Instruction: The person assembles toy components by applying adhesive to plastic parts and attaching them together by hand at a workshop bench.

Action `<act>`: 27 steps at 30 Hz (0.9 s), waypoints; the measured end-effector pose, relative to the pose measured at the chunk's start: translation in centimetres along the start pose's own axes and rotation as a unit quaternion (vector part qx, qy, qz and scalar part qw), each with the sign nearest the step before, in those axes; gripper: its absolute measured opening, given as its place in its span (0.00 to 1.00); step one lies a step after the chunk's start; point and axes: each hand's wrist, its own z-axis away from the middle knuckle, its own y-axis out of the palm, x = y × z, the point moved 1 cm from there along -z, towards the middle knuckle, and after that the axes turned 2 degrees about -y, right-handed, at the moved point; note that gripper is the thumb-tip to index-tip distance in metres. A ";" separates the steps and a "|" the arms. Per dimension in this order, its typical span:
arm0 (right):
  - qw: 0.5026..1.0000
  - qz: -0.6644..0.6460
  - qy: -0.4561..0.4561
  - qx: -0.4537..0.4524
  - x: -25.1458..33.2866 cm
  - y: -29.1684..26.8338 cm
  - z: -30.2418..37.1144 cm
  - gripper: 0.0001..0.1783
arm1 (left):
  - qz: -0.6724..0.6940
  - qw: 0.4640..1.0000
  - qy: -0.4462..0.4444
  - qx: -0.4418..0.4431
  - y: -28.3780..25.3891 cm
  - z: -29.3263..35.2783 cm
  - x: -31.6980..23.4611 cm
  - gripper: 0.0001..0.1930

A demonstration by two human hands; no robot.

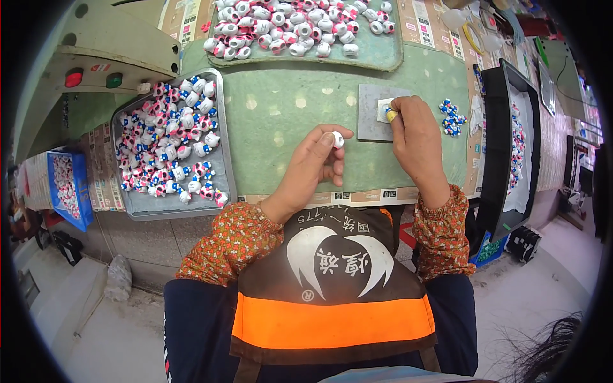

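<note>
Green covering lies over the tabletop (255,153) that I watch through the head view, and a machine (115,45) with red and green buttons stands at the upper left of the frame. At the top centre I see a green tray (357,64) heaped with white and pink pieces. A metal tray (227,175) of small colourful figures sits left of centre; a black tray (495,121) stands at the right. Near the middle, the left hand (313,159) pinches a white piece (339,140) with a dark hole between thumb and forefinger. Right of centre, the right hand (415,131) pinches a blue and yellow piece (391,115) above a grey plate (370,127); I cannot tell whether they touch. Similar pieces (452,118) lie clustered just right of that hand.
</note>
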 end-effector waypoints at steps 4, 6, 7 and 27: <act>0.999 -0.031 0.024 0.021 -0.8 -0.1 0.0 0.09 | 0.005 1.000 0.000 0.030 0.4 0.1 0.2 0.19; 0.990 -0.104 0.091 0.016 -0.8 -0.8 0.1 0.08 | 0.027 0.999 0.020 0.014 0.9 -0.2 0.6 0.20; 0.971 -0.176 0.159 0.011 -0.7 -1.1 0.2 0.08 | 0.027 0.999 0.020 0.012 1.1 -0.3 0.6 0.20; 0.910 -0.394 0.129 -0.002 6.7 1.5 4.7 0.07 | 0.038 0.996 0.066 -0.035 1.6 -0.8 2.5 0.20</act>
